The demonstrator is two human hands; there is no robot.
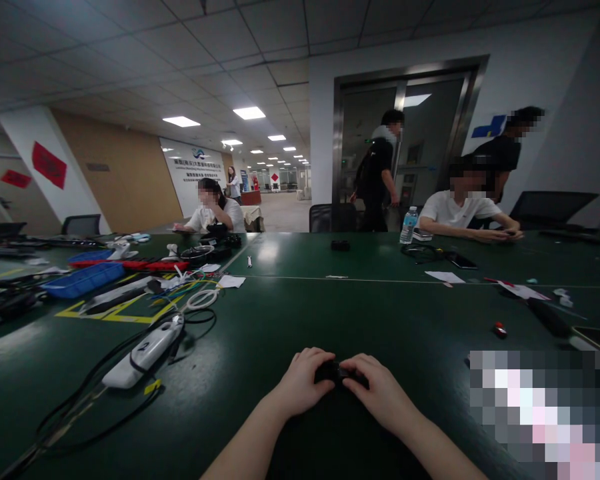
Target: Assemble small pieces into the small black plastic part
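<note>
While a white power strip (143, 352) with black cables lies at the left on the green table (290, 313), the left hand (303, 383) and right hand (380, 393) meet at near centre, fingers curled closed around a small black object (336, 372) held between them just above the tabletop. A small red item (500, 329) lies farther right.

My left hand (303, 385) and right hand (380, 393) both grip a small black object (337, 372) just above the green table (330, 307), with a white power strip (145, 352) well to the left.
</note>
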